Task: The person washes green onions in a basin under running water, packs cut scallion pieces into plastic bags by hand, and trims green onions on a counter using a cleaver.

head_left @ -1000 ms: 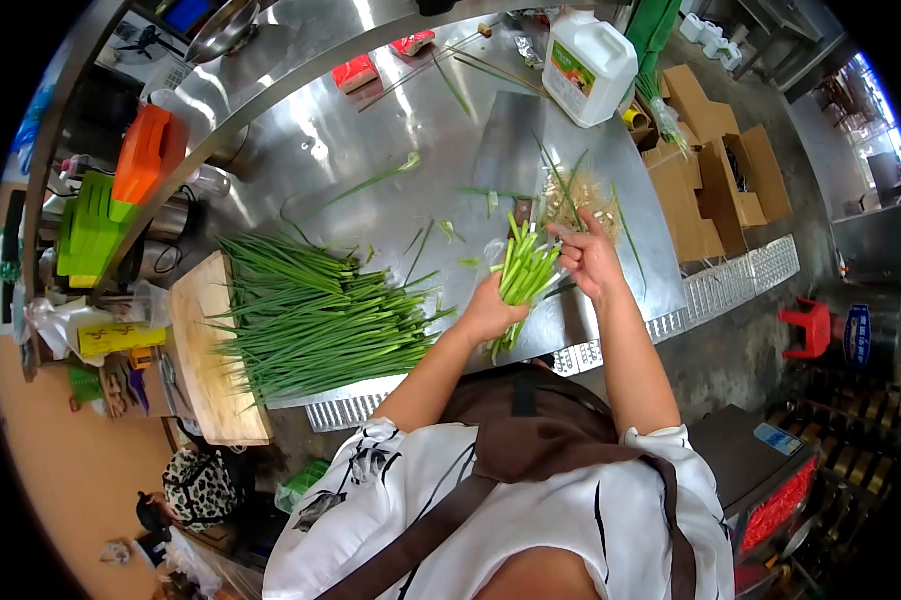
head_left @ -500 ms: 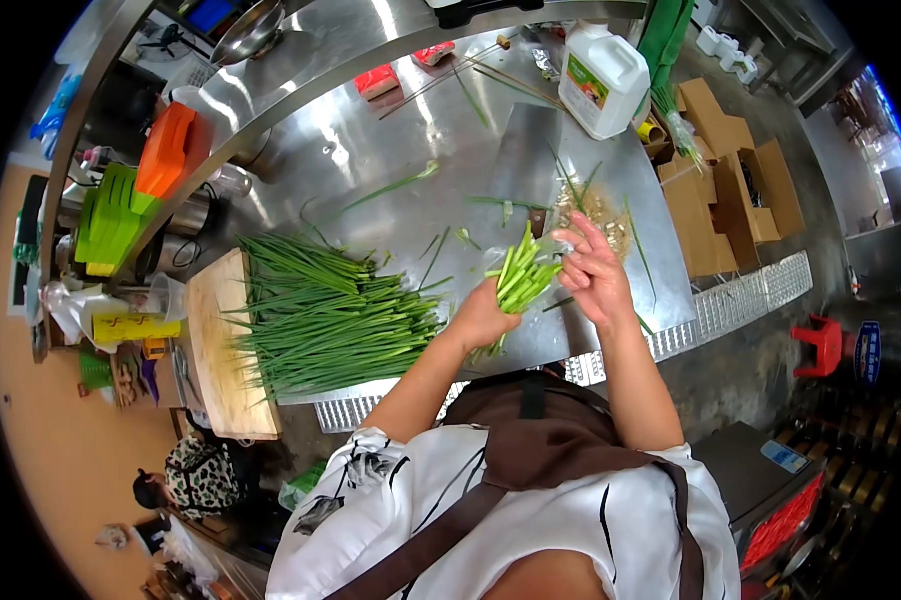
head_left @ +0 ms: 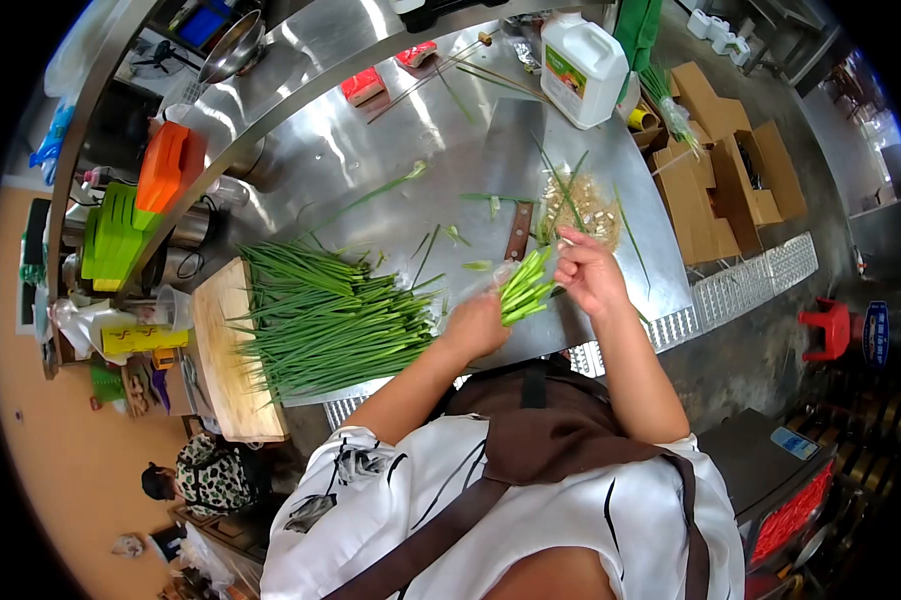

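Note:
My left hand (head_left: 478, 322) is wrapped round a bunch of green stalks (head_left: 526, 288), whose pale cut ends point up and right. Just right of the bunch is my right hand (head_left: 588, 272), its thumb and fingers drawn together; anything between them is too small to make out. A large pile of long green leaves (head_left: 335, 325) lies to the left on the steel table (head_left: 420, 120). Beyond my hands a cleaver (head_left: 518, 150) rests flat, its handle toward me. Beside it is a heap of root trimmings (head_left: 585, 210) with loose green leaves across it.
A wooden board (head_left: 228, 345) lies under the pile's left end. A white jug (head_left: 582, 70) stands at the table's far right corner. Red packets (head_left: 362, 86) lie at the back. Cardboard boxes (head_left: 705, 205) are on the right. A person (head_left: 210, 475) is at lower left.
My right hand's fingers have come together from a more spread pose. My left hand has turned slightly, still round the bunch. The camera view has shifted a little.

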### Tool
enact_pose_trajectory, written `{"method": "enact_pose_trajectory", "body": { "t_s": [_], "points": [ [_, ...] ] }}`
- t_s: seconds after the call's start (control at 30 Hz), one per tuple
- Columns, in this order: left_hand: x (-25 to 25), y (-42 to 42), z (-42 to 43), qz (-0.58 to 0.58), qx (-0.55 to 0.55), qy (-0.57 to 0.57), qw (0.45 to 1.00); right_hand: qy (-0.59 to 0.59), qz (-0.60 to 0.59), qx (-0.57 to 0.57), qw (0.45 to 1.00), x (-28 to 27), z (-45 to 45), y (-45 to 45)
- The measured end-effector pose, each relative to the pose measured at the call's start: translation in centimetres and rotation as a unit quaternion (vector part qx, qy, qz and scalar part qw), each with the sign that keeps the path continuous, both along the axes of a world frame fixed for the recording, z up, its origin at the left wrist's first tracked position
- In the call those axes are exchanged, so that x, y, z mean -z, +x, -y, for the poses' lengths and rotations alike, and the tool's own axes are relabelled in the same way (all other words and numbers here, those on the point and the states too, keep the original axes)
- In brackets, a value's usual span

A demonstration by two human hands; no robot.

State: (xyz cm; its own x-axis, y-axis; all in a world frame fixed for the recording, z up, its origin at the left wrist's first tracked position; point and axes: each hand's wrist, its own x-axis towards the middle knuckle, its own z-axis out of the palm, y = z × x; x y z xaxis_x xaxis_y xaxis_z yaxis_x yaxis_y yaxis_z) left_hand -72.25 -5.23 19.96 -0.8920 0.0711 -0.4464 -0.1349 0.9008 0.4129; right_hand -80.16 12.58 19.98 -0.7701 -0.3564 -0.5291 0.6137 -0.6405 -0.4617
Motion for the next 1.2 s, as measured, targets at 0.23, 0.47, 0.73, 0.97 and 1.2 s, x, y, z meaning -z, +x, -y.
{"method": "enact_pose_trajectory", "body": {
  "t_s": [0.23, 0.47, 0.73, 0.97, 1.2],
  "points": [
    [-1.3, -1.7, 1.5, -0.051, 0.023, -0.027, 0.998, -0.082, -0.084, 0.040, 0.992, -0.7, -1.0, 1.8],
    [-2.3, 0.0, 1.1, -0.062, 0.088, -0.042, 0.993, 0.411, -0.224, -0.166, 0.868, 2.5, -2.0, 1.8],
    [-0.1, -0.9, 1.7, 0.008, 0.095, -0.054, 0.994, 0.498, -0.338, -0.039, 0.798, 1.1, 0.0, 2.7],
    [1.7, -4.2, 5.4, 0.149, 0.000, -0.015, 0.989, 0.288, -0.183, -0.232, 0.911, -0.5, 0.5, 6.4],
    [0.0, -7.3, 6.8, 0.349, -0.096, 0.214, 0.907, -0.041, 0.057, -0.055, 0.996, -1.9, 0.9, 2.8]
  ]
}}
